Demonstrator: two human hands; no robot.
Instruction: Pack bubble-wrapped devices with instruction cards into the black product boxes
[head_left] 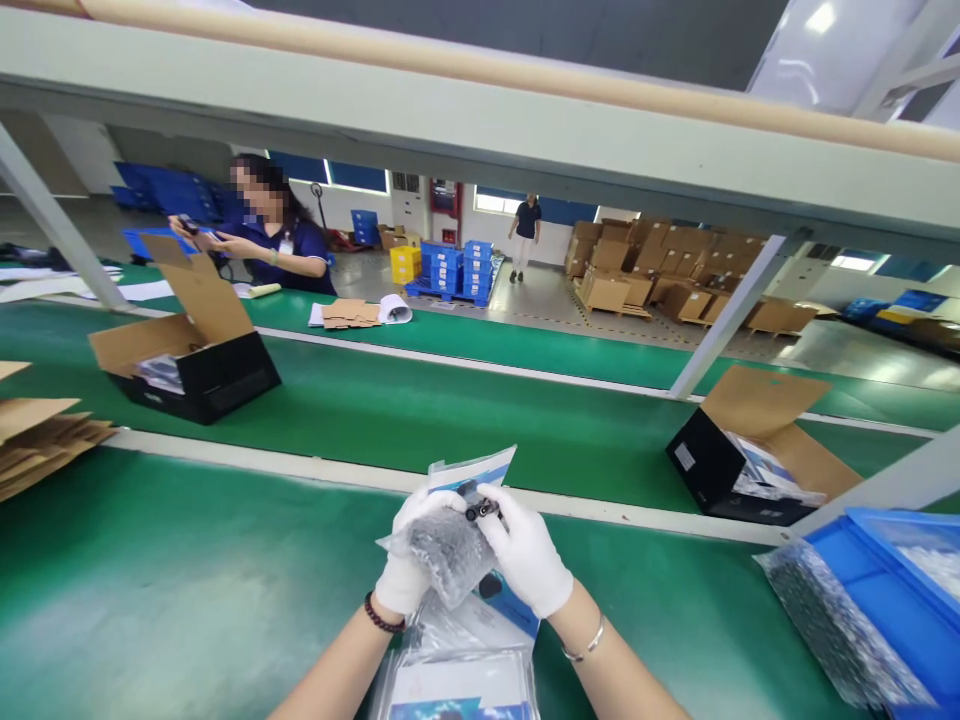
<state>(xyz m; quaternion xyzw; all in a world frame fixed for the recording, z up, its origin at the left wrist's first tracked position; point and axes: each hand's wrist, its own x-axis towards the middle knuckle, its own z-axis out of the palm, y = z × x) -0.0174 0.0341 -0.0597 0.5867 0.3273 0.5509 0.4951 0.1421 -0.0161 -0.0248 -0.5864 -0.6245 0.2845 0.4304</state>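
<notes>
Both of my hands wear white gloves and are raised over the green bench, near its pale front rail. My left hand [412, 545] is closed around a clear bubble-wrap bag [454, 555], which looks grey from what is inside. My right hand [531, 560] pinches a small black part with round ends [482, 510], like a cable connector, at the bag's top edge. Behind the bag a printed blue and white leaflet [487, 466] sticks up. Beneath my hands lie more leaflets in clear plastic bags [457, 685]. My left fingertips are partly hidden by the bag.
Open black cartons stand on the green conveyor, one at left [225, 378] and one at right [705, 462]. A blue bin [874, 585] with bubble wrap [840, 625] beside it is at lower right. Flattened cardboard [52, 440] lies left. Across the line, a co-worker [281, 240] handles a small device.
</notes>
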